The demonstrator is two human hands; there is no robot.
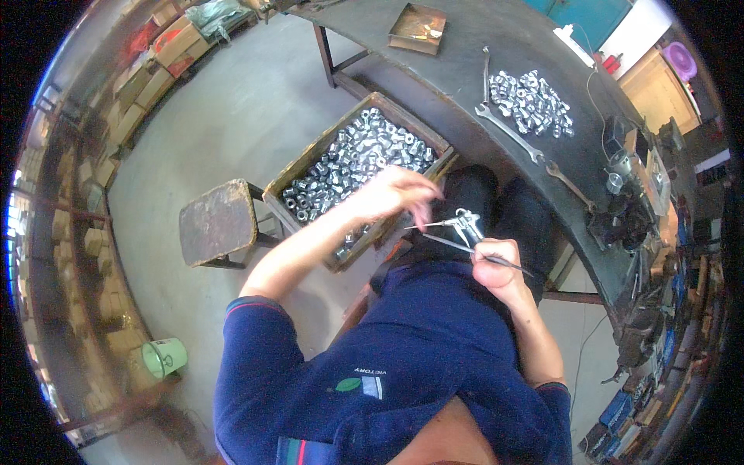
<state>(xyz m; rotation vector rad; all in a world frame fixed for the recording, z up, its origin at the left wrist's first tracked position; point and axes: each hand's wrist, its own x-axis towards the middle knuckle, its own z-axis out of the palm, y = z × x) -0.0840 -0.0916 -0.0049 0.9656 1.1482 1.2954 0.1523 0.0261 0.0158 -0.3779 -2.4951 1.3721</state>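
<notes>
My right hand [498, 265] is closed round a slim dark pointed rod [449, 243], which sticks out on both sides of the fist. A silver air blow gun [468, 225] rises from the same fist, its thin nozzle turned left. Just left of the nozzle tip my left hand [394, 195] is in the air, somewhat blurred, with its fingers apart and nothing visible in them. It hovers over the near right part of a wooden crate [288, 177] full of shiny metal nut-like fittings [353, 155]. Whether the fingers touch the nozzle, I cannot tell.
A dark workbench [465, 77] runs along the right, bearing a pile of metal fittings [531, 105], several wrenches [508, 132] and a shallow rusty tray [417, 29]. A worn stool [218, 223] stands left of the crate. Farther left are a pale green bucket [164, 357] and shelves of boxes.
</notes>
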